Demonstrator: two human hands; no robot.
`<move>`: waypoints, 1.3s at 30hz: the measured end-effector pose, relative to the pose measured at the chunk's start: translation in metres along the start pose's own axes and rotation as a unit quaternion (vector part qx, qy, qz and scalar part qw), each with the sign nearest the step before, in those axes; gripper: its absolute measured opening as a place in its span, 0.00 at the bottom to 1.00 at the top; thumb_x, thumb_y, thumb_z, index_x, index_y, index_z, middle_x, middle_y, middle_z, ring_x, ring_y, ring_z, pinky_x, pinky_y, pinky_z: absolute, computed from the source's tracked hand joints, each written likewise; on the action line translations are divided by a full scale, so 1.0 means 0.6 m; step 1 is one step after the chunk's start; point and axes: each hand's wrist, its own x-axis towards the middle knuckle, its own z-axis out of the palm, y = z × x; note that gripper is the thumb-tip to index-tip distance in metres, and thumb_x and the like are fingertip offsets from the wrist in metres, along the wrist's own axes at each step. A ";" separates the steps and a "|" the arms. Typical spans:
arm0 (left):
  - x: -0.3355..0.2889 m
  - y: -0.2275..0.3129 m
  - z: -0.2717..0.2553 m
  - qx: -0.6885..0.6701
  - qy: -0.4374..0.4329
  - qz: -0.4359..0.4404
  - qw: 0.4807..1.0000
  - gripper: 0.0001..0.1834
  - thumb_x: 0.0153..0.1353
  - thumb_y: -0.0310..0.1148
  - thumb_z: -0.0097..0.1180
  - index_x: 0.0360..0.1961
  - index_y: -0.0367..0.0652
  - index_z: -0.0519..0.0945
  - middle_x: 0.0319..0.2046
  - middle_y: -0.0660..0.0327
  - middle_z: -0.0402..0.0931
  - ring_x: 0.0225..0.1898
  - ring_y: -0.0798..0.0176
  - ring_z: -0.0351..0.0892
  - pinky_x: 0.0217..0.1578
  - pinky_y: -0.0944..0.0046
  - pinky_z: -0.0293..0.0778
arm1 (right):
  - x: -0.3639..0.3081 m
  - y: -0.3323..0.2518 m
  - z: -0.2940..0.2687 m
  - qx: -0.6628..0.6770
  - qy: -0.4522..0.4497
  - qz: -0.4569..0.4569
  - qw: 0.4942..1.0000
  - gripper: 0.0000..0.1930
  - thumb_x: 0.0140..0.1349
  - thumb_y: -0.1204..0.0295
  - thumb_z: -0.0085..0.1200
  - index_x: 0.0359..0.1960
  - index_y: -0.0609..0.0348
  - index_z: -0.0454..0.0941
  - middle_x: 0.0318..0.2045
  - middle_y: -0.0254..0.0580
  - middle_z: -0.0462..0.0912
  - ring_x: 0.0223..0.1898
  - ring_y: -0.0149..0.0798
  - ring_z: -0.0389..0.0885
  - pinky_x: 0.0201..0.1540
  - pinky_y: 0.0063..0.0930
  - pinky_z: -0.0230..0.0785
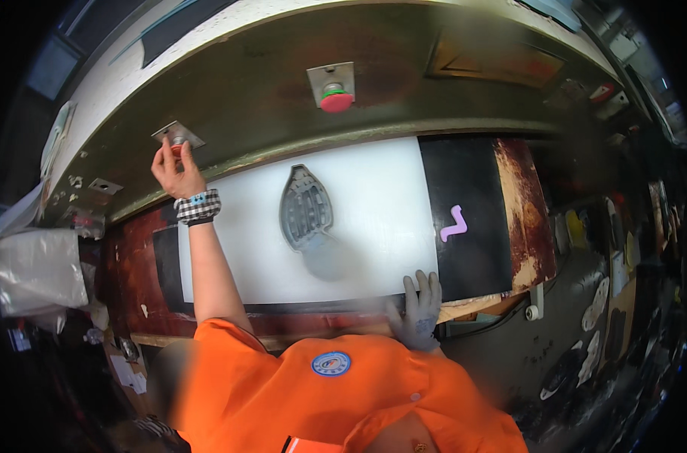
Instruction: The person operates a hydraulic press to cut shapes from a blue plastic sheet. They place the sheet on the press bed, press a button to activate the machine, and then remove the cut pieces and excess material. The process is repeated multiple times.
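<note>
My left hand [179, 178] is bare and reaches up to the machine's front panel, its fingers closed around a red push button [178, 150] on a square metal plate. My right hand [419, 311], in a grey glove, lies with fingers stretched out at the near right edge of a white board [381, 196]. On the board sits a grey, sole-shaped piece [306, 208] with raised ribs and a rim; its near end looks blurred. A pink-purple zigzag piece [454, 224] rests on the black strip [472, 181] right of the board.
The dark green machine beam [245, 98] spans the far side, carrying a second red button [336, 100] with a green collar. Clear plastic bags [41, 272] hang at the left. Below the worn brown table end [532, 219], white sole-shaped pieces [591, 355] lie at the right.
</note>
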 end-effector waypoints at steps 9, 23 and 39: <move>-0.028 0.006 0.028 -0.026 0.070 -0.078 0.994 0.25 0.53 0.30 0.73 0.54 0.50 0.83 0.38 0.63 0.66 0.30 0.70 0.71 0.34 0.67 0.75 | 0.001 0.001 -0.002 -0.001 -0.005 0.010 1.000 0.28 0.53 0.62 0.62 0.54 0.64 0.75 0.59 0.59 0.69 0.62 0.67 0.64 0.63 0.63 0.57; -0.007 0.016 0.005 0.030 0.021 0.068 0.997 0.19 0.54 0.29 0.71 0.49 0.48 0.85 0.41 0.59 0.68 0.36 0.65 0.73 0.39 0.64 0.75 | -0.005 0.022 0.008 0.003 -0.024 0.015 1.000 0.28 0.55 0.62 0.61 0.56 0.63 0.74 0.60 0.58 0.69 0.64 0.65 0.61 0.66 0.61 0.54; -0.138 0.226 -0.080 -0.193 -0.402 0.248 0.860 0.19 0.62 0.41 0.60 0.47 0.38 0.81 0.39 0.46 0.78 0.39 0.42 0.77 0.40 0.45 0.73 | 0.052 0.022 0.099 0.053 0.109 0.004 0.993 0.23 0.59 0.61 0.59 0.51 0.64 0.76 0.60 0.56 0.70 0.67 0.59 0.62 0.71 0.55 0.52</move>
